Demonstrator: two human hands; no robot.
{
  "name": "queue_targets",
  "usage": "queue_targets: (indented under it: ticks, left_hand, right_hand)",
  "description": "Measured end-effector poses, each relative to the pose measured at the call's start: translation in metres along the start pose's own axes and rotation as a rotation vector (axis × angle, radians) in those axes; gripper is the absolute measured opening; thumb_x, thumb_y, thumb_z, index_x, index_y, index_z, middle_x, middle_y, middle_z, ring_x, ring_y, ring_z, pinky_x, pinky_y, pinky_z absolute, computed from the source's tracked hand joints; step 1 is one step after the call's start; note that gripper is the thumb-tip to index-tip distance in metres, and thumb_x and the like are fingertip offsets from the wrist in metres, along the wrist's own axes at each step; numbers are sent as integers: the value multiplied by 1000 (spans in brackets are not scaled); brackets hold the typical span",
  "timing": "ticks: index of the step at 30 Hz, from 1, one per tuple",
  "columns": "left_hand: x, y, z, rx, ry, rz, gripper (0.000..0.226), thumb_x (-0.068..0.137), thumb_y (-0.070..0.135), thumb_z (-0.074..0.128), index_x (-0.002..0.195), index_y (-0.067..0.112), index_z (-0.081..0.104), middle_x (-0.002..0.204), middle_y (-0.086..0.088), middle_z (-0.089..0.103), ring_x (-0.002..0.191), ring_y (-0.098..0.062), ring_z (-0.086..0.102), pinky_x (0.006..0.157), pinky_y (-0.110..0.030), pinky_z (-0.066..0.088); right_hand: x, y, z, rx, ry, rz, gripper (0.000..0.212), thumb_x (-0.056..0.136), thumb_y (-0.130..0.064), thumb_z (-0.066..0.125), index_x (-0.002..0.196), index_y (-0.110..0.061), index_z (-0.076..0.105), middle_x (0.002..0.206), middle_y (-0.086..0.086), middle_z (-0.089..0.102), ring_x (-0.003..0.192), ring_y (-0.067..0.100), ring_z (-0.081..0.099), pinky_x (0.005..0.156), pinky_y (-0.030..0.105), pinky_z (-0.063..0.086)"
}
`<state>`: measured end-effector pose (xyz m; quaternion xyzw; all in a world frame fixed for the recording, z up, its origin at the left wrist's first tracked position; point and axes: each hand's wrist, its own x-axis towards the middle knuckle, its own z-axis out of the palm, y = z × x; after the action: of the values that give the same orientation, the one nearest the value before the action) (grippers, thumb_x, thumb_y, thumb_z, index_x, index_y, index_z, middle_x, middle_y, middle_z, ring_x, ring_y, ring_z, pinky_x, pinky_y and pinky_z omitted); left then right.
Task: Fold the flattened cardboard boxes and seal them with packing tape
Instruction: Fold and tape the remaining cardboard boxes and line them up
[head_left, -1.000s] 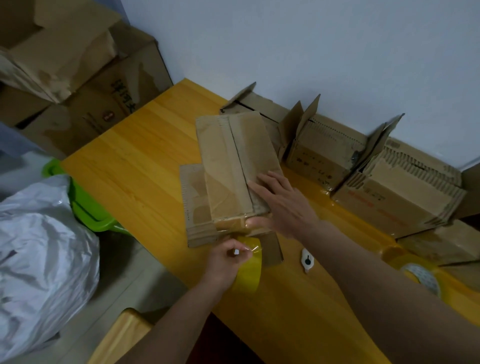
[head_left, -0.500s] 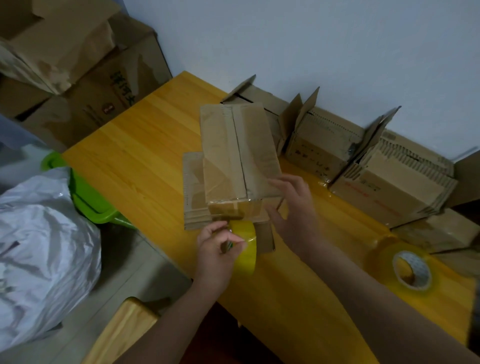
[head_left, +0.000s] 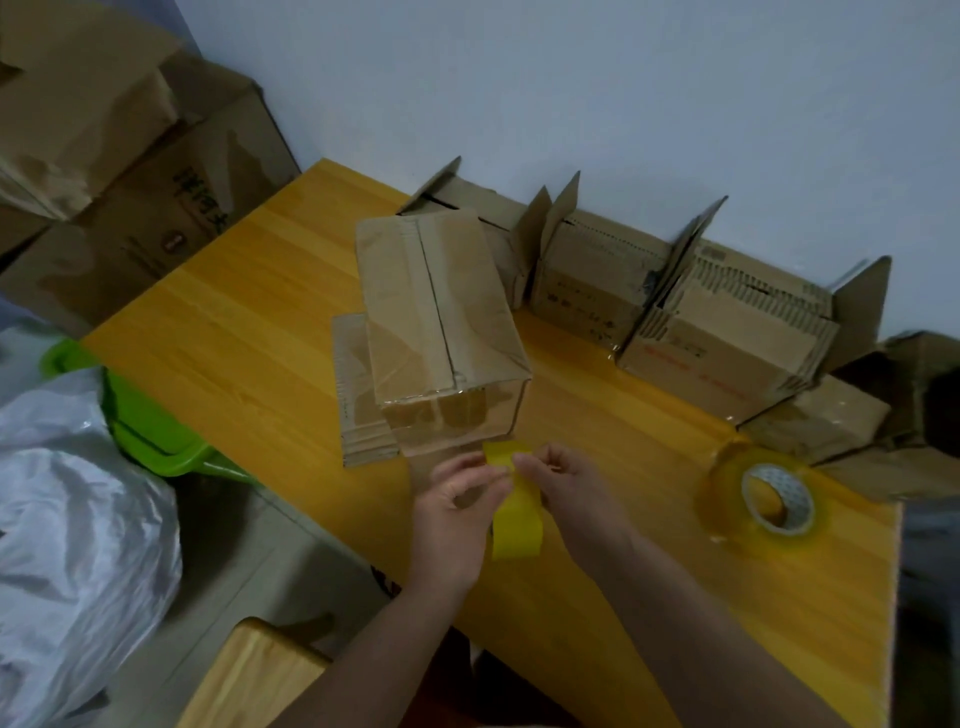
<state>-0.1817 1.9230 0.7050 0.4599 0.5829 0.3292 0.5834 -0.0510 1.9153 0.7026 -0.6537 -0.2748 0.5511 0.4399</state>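
Item: taped box (head_left: 441, 332), table centre, atop flat cardboard (head_left: 358, 395). At its six o'clock I see both hands, left hand (head_left: 457, 512) and right hand (head_left: 566, 493), fingers pinching the yellow tape roll (head_left: 514, 514), probably to tear the strip. Spare roll (head_left: 769, 499) at three o'clock.

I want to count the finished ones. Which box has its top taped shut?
The box standing in the middle of the table, just beyond both hands. Clear tape runs along its closed top seam; the boxes by the wall have flaps sticking up.
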Motion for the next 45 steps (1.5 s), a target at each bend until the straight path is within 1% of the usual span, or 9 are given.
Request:
queue_targets:
  ticks: [5,9,15,20,24,31,35,41,45]
  left_hand:
    - [-6,1,8,-47,93,60,74,73,4,80,129,40,46,118,10,54,108,-3,55,90,-27,52]
    - [-4,0,6,305,-24,371,55,77,9,78,105,50,54,98,17,55,92,3,53,80,-23,52]
    - [1,1,8,514,-26,461,19,81,19,77,99,20,73,87,11,63,80,-4,61,74,-33,55]
    - [3,3,14,577,-43,406,4,87,22,71,87,19,72,83,4,64,71,-9,56,68,-32,51]
    - [16,5,16,429,-29,232,18,89,16,68,74,26,63,73,8,62,68,-8,55,61,-19,43]
    - [26,0,26,411,-75,149,17,88,12,68,74,20,61,70,8,57,66,-5,50,62,-19,39]
    - [24,-8,28,275,-102,17,17,90,11,65,76,18,61,71,5,57,68,-10,52,64,-20,43]
    - [21,-13,27,256,-212,-25,4,90,9,65,88,11,68,83,-1,64,81,-14,59,75,-25,49]
    - [27,-18,11,468,-195,44,14,93,9,61,99,19,70,97,7,66,95,-10,62,77,-14,47]
  right_hand:
    - [-1,-5,-2,-41,138,64,33,90,-13,63,64,-16,43,57,-4,37,54,9,33,48,20,28]
    - [-7,-4,-5,-48,126,31,30,89,-11,63,65,-14,45,56,-4,39,52,8,35,43,15,29]
    - [-8,-2,-7,-67,128,-20,30,89,-13,64,63,-16,50,58,-4,45,57,8,40,50,17,32]
    - [-8,-2,-8,-119,134,-103,31,89,-15,65,60,-19,54,65,-2,53,60,5,47,55,16,35]
    - [-20,9,-7,-187,140,-147,16,88,-17,65,83,-33,65,99,7,55,75,10,53,64,18,39]
    - [-33,28,-16,-406,155,-257,56,78,-8,76,108,-50,56,105,-5,54,74,6,57,66,21,44]
    - [-29,16,-36,-364,187,-59,80,70,-16,84,126,-35,29,99,-9,62,81,10,64,69,23,52]
    - [-17,27,-56,-667,-67,35,27,76,-21,80,79,-17,54,69,-4,48,62,10,45,58,26,35]
    - [-21,50,-55,-1115,6,-12,26,87,-27,68,92,-23,42,87,-5,51,74,13,51,58,25,41]
